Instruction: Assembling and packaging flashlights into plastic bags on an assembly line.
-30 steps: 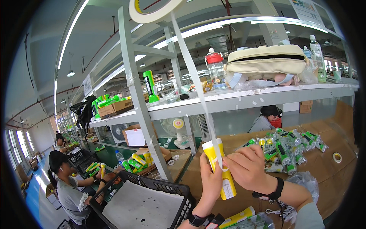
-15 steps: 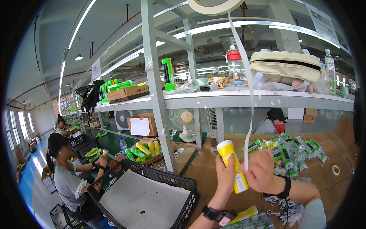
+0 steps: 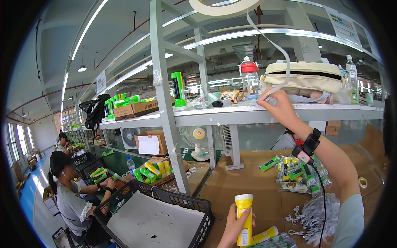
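My left hand [image 3: 234,226] is wrapped round a yellow flashlight [image 3: 244,217] with a white head, held upright low over the table. My right hand [image 3: 280,108] is raised to the shelf's front edge, thumb and fingertips pinched on the lower end of a white tape strip [image 3: 285,53]. That strip curves down from a tape roll [image 3: 225,9] hanging at the top. Another yellow flashlight [image 3: 268,235] lies on the table beside the held one, next to clear plastic bags [image 3: 279,242].
A black crate [image 3: 155,211] lined with grey sheet stands left. Bagged green and yellow flashlights [image 3: 304,173] and white cords [image 3: 316,217] lie on the cardboard-covered table [image 3: 231,175]. The shelf [image 3: 248,118] holds a bottle [image 3: 249,78] and cream bag [image 3: 304,76]. A co-worker [image 3: 74,194] sits left.
My right hand has gone from beside the flashlight up to the shelf edge, and the tape strip now bows to the right. My left hand has lowered the flashlight and turned it more upright.
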The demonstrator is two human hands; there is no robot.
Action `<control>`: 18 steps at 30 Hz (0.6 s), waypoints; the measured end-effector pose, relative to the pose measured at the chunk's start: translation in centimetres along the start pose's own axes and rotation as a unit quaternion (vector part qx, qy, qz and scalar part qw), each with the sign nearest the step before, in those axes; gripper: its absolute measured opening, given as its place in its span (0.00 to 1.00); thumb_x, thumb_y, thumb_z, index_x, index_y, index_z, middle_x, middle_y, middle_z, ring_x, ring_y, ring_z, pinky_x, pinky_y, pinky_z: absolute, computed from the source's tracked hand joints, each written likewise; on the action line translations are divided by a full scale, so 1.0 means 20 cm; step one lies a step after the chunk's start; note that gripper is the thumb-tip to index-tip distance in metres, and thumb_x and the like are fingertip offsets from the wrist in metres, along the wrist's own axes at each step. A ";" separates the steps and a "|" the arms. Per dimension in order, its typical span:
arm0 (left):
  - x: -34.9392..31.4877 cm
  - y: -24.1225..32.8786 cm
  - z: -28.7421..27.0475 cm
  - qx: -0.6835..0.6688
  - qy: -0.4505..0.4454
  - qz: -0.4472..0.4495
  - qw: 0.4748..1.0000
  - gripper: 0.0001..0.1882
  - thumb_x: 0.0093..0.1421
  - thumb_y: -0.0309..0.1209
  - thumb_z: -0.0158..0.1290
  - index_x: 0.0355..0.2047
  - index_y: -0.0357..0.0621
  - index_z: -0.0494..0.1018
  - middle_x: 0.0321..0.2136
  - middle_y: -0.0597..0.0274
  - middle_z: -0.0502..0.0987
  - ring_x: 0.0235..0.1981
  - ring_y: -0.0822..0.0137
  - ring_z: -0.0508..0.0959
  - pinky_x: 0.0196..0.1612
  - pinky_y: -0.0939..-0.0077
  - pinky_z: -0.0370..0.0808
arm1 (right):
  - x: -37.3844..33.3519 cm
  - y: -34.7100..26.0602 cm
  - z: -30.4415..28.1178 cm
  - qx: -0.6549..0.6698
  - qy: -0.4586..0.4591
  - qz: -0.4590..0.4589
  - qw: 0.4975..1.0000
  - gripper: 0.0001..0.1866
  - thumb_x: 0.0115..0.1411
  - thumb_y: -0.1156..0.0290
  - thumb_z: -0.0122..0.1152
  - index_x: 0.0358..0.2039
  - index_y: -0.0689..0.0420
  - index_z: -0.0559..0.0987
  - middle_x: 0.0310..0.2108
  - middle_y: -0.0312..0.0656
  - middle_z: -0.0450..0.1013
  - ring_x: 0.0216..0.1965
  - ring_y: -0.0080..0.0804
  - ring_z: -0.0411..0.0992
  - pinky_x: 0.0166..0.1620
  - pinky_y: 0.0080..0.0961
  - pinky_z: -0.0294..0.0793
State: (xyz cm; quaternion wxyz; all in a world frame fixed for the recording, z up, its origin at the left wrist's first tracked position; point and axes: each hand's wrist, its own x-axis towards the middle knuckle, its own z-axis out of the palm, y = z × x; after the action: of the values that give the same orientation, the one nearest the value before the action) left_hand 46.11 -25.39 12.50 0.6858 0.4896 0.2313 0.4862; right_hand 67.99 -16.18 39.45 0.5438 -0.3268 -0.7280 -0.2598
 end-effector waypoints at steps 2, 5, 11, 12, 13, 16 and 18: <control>-0.05 -0.07 -0.05 0.000 0.006 -0.004 1.000 0.17 0.66 0.30 0.48 0.50 0.39 0.57 0.28 0.54 0.73 0.22 0.67 0.76 0.26 0.72 0.75 | 0.00 0.06 0.02 -0.013 -0.019 0.008 1.000 0.08 0.53 0.69 0.65 0.26 0.62 0.79 0.29 0.43 0.75 0.35 0.39 0.73 0.41 0.32 0.69; -0.22 0.00 0.01 -0.017 0.046 -0.002 0.999 0.13 0.67 0.31 0.46 0.48 0.40 0.61 0.28 0.58 0.73 0.23 0.69 0.76 0.26 0.76 0.74 | -0.01 0.11 0.03 -0.021 -0.022 0.014 0.999 0.09 0.53 0.68 0.65 0.26 0.61 0.80 0.29 0.43 0.75 0.35 0.39 0.73 0.41 0.32 0.69; -0.41 -0.13 -0.08 -0.091 0.201 0.009 0.975 0.10 0.67 0.29 0.45 0.47 0.42 0.64 0.25 0.63 0.73 0.19 0.73 0.73 0.21 0.82 0.72 | -0.01 0.07 0.06 -0.052 -0.015 0.040 0.998 0.11 0.52 0.66 0.66 0.23 0.60 0.77 0.28 0.42 0.75 0.34 0.40 0.73 0.38 0.33 0.69; -0.44 -0.15 -0.09 -0.098 0.223 0.007 0.970 0.10 0.67 0.29 0.45 0.47 0.42 0.64 0.24 0.63 0.73 0.19 0.73 0.73 0.21 0.82 0.71 | -0.01 0.07 0.07 -0.078 -0.003 0.014 0.997 0.12 0.51 0.65 0.66 0.23 0.60 0.77 0.28 0.42 0.74 0.34 0.40 0.72 0.38 0.34 0.68; -0.48 -0.16 -0.10 -0.104 0.245 0.005 0.964 0.10 0.67 0.28 0.45 0.47 0.42 0.64 0.24 0.63 0.72 0.19 0.73 0.73 0.21 0.82 0.71 | -0.01 0.07 0.06 -0.104 0.008 -0.010 0.995 0.12 0.51 0.64 0.67 0.23 0.60 0.77 0.28 0.41 0.74 0.34 0.40 0.72 0.37 0.34 0.68; -0.55 -0.09 -0.04 -0.094 0.276 -0.003 0.956 0.09 0.68 0.29 0.44 0.47 0.42 0.64 0.24 0.64 0.72 0.19 0.73 0.73 0.20 0.83 0.70 | -0.04 0.04 0.07 -0.180 0.001 -0.025 0.983 0.13 0.51 0.59 0.67 0.26 0.57 0.78 0.32 0.39 0.73 0.38 0.40 0.71 0.40 0.35 0.66; -0.59 -0.09 -0.03 -0.089 0.319 0.001 0.944 0.11 0.68 0.30 0.45 0.48 0.42 0.64 0.23 0.65 0.72 0.19 0.75 0.72 0.20 0.83 0.70 | -0.06 0.05 0.06 -0.270 -0.028 0.004 0.963 0.21 0.52 0.51 0.65 0.37 0.54 0.80 0.38 0.37 0.74 0.43 0.38 0.71 0.44 0.36 0.64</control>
State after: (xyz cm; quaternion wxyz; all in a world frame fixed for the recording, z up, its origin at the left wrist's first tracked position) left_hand 41.44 -35.75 8.78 0.6166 0.2459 0.3934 0.6361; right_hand 68.25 -14.85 37.94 0.4162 -0.4713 -0.6445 -0.4351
